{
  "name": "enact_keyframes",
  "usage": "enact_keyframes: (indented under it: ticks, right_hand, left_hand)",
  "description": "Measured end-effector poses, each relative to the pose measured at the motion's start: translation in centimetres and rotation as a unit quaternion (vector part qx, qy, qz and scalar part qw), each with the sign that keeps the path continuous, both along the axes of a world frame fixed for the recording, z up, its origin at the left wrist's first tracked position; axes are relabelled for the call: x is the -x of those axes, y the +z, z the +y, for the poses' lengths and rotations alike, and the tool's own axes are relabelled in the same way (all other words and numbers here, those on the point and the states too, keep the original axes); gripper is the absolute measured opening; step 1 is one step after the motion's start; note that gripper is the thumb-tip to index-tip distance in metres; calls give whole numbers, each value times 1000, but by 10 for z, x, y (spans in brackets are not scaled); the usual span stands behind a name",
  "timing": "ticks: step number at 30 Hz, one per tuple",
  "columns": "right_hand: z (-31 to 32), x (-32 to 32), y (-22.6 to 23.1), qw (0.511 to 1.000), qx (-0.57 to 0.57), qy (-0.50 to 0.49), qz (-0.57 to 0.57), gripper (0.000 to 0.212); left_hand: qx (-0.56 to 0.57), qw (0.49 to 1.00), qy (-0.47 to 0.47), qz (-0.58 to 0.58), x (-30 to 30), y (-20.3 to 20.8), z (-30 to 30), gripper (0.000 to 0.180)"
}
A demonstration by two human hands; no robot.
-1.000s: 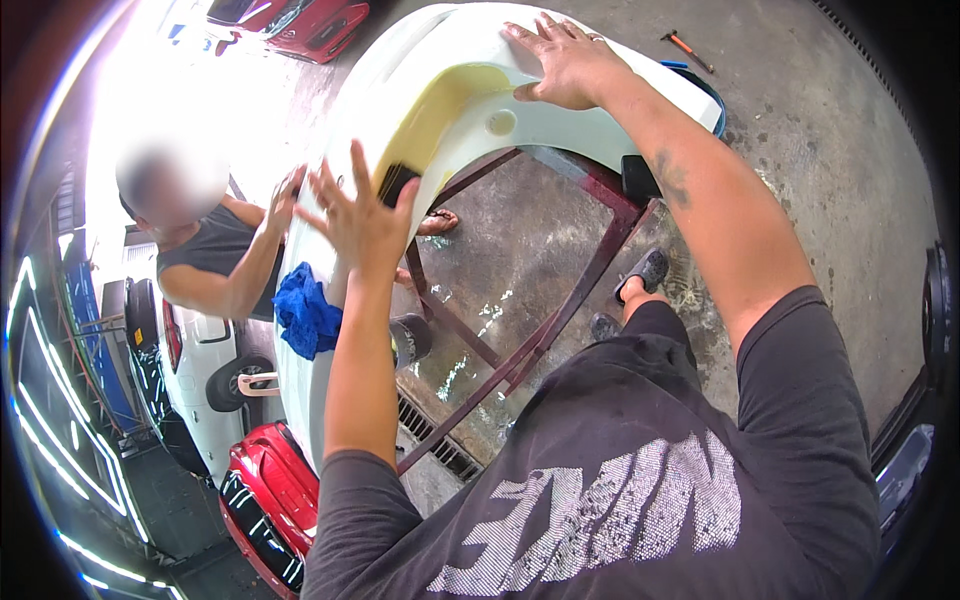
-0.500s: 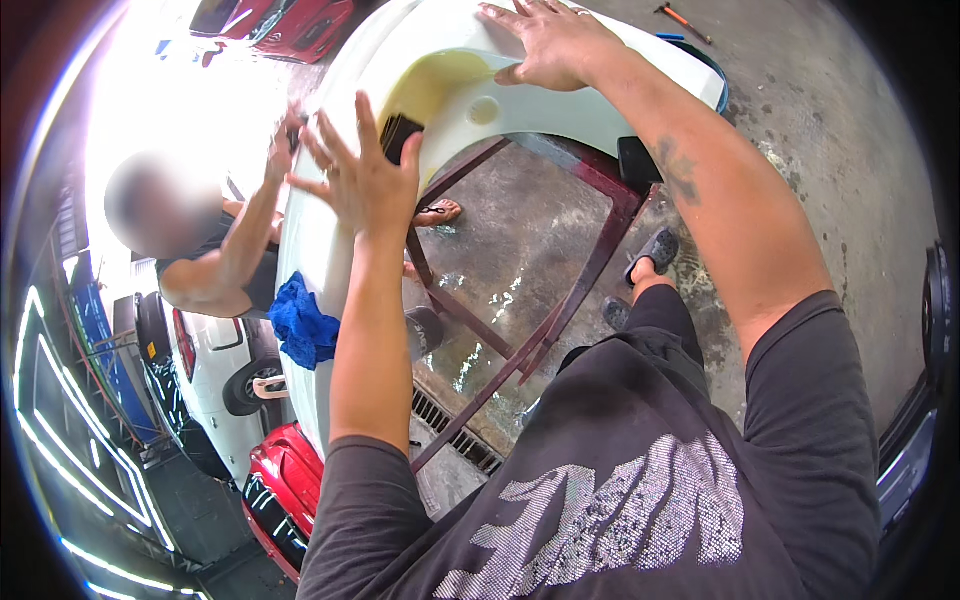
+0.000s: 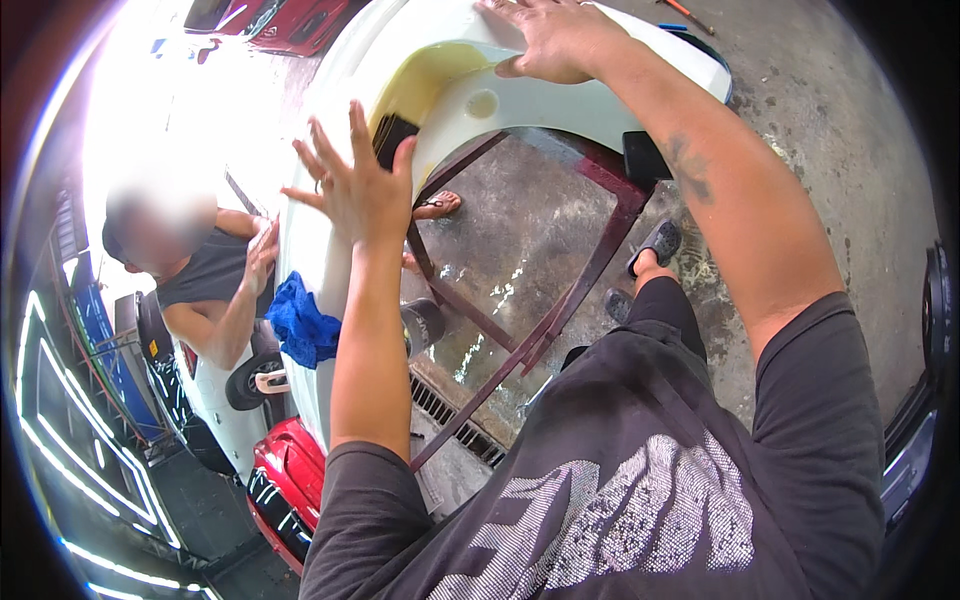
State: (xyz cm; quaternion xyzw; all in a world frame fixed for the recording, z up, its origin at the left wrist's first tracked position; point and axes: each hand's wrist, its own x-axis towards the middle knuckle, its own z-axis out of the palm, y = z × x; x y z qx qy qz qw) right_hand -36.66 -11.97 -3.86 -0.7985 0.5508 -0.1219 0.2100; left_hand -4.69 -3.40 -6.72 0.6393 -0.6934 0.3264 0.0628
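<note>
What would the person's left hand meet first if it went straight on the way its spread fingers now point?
The left hand would probably meet the glossy white, curved bumper-like panel first; whether it already touches is unclear.

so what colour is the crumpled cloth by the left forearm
The cloth is bright blue, with darker blue in its folds; the head view shows it best.

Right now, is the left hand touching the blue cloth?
Apart: the head view shows white panel between the left hand and the blue cloth.
</note>
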Motion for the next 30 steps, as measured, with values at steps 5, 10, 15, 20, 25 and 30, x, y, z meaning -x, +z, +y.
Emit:
enact_keyframes:
  ticks: [5,10,15,20,25,30]
  right_hand:
    - [-4,14,13,999,-51,-16,9,99]
    - [0,-7,-1,1000,29,2,8,100]
    - [-7,10,6,1000,-2,-15,13,101]
    - [-11,10,0,1000,6,6,6,102]
    - [-7,-6,-6,999,22,4,25,103]
    - [-9,12,0,1000,-11,-21,12,102]
  left_hand:
    - [21,995,99,11,-69,-13,95,99]
    - [-12,1000,16,11,10,3,-3,93]
    - [2,998,62,15,-32,-9,48,96]
    - [22,997,72,4,-75,12,88,104]
    - [-7,1000,24,14,6,16,-11,82]
    - [-24,995,86,33,-81,19,86,70]
